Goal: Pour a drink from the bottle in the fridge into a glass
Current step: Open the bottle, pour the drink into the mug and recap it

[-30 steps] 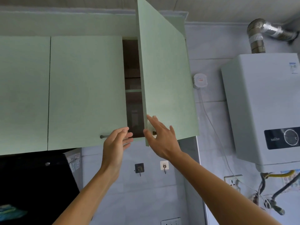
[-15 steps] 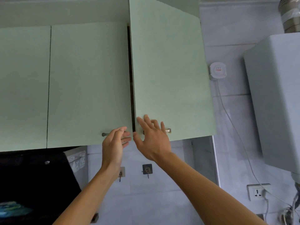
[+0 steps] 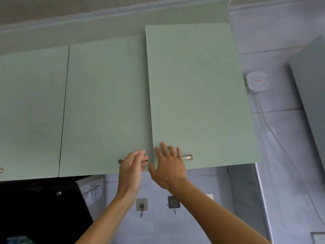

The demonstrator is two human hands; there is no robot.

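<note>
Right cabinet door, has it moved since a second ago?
Yes. The right cabinet door swung in toward the middle door, closing the dark gap.

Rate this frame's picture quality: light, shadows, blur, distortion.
Head view: soft, even light, with no glare or hard shadows on the green cabinet doors. Head view: wide-angle distortion tilts and bends the door edges and the ceiling line. Head view: the black hood at lower left is crushed dark, showing little detail. Head view: the left hand and right hand look slightly soft.
</note>
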